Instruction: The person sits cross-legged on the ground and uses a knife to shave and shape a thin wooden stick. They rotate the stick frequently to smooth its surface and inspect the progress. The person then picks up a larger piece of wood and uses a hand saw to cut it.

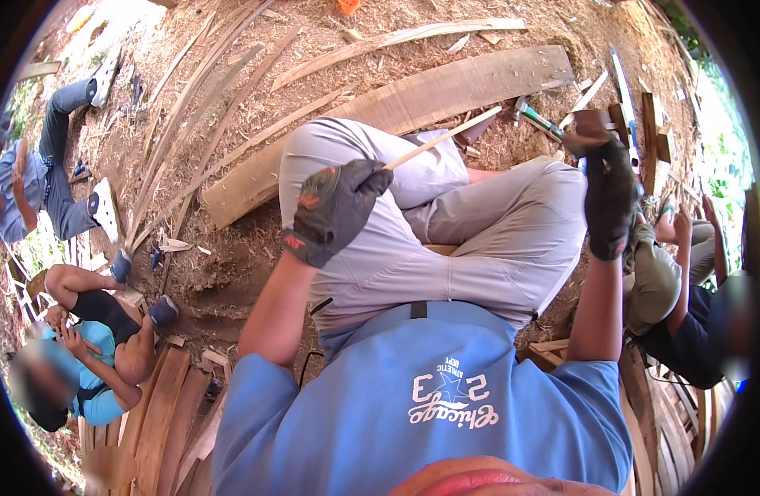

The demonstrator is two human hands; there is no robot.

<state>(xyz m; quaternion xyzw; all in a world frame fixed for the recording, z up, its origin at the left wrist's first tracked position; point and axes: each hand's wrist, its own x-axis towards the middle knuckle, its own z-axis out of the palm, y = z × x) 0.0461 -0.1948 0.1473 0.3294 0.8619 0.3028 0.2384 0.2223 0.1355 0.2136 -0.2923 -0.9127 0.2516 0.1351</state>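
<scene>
My left hand [339, 211], in a dark glove with red marks, is closed round the lower end of a thin pale wooden stick [446, 138]. The stick slants up and to the right above my crossed legs. My right hand [609, 198], also in a dark glove, is raised beyond my right knee. Its fingers are bent round a flat dark-brown piece [592, 128] whose upper end is blurred; I cannot make out its kind. A hammer [539, 121] with a green part lies on the ground between the stick's tip and the brown piece.
A wide plank [446, 89] and several thin strips [206, 116] lie on shaving-covered ground ahead. A long blue-edged tool [624, 95] lies far right. Two people sit at left, the nearer in a turquoise shirt [107, 351]; another person [686, 314] sits at right. Boards [161, 397] are stacked behind left.
</scene>
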